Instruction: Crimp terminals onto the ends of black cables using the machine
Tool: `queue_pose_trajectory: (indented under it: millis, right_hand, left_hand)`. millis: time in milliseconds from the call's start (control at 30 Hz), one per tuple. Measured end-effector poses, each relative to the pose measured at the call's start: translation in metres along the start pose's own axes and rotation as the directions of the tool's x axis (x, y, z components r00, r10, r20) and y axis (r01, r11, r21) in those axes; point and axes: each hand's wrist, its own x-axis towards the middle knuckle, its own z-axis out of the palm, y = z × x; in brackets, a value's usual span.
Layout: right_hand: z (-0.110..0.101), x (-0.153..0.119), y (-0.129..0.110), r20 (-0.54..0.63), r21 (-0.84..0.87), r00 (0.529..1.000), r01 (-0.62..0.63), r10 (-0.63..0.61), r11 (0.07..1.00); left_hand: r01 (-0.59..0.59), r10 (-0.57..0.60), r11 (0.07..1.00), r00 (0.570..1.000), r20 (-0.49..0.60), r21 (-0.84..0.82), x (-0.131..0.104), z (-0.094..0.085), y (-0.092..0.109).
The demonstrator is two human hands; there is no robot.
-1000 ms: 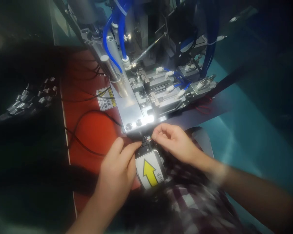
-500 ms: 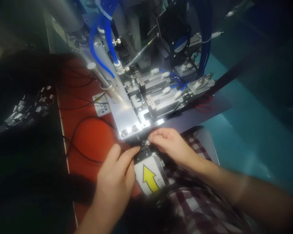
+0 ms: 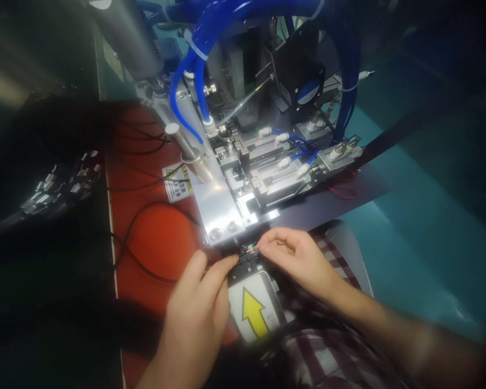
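Observation:
At the front of a metal machine (image 3: 222, 210), my right hand (image 3: 294, 256) pinches the end of a small thin coppery piece (image 3: 251, 249). That piece lies over a small black fixture (image 3: 247, 266). My left hand (image 3: 202, 302) is at the fixture's left side, its fingertips pressed to the edge near the piece. Whether those fingertips hold anything is too small to make out. Just below the fixture is a white plate with a yellow arrow (image 3: 253, 313).
Blue air hoses (image 3: 227, 27) arch over the machine. Black cables (image 3: 133, 216) cross the red surface (image 3: 157, 243) at left, near a warning label (image 3: 179, 182). Shiny small parts (image 3: 48, 189) lie in a dark area farther left. A checkered cloth (image 3: 311, 351) shows below.
The whole view has shifted, with the machine now lower and farther right. My right hand sits slightly farther from my left fingertips, and more of the coppery piece shows between them.

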Motion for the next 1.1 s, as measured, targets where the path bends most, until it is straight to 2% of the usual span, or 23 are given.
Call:
queue_pose_trajectory:
  millis: [233, 500, 833, 967, 1100]
  right_hand:
    - [0.0003, 0.0046, -0.0018, 0.057, 0.09, 0.998, -0.023, 0.018, 0.996]
    - [0.0011, 0.0049, 0.0043, -0.016, -0.059, 0.996, 0.082, -0.083, 0.995]
    - [0.0029, 0.0077, 0.004, 0.093, 0.164, 0.994, -0.072, 0.058, 0.984]
    - [0.0005, 0.0087, -0.0007, 0.122, 0.099, 0.991, -0.075, 0.063, 0.992]
    - [-0.0022, 0.0083, -0.0044, 0.092, -0.005, 0.995, 0.035, -0.034, 0.999]
  left_hand:
    - [0.018, -0.018, 0.999, 1.0, -0.01, -0.029, -0.0012, 0.0011, 0.0003]
    - [0.021, -0.021, 0.999, 1.0, -0.007, -0.041, -0.0023, 0.0025, -0.0007]
    - [0.051, -0.049, 0.997, 0.998, 0.037, -0.05, -0.0073, 0.0032, -0.0059]
    - [0.04, -0.041, 0.998, 0.999, -0.002, -0.055, -0.0029, 0.0043, -0.0015]
    - [0.033, -0.033, 0.999, 0.999, -0.009, -0.043, -0.0014, 0.004, 0.0004]
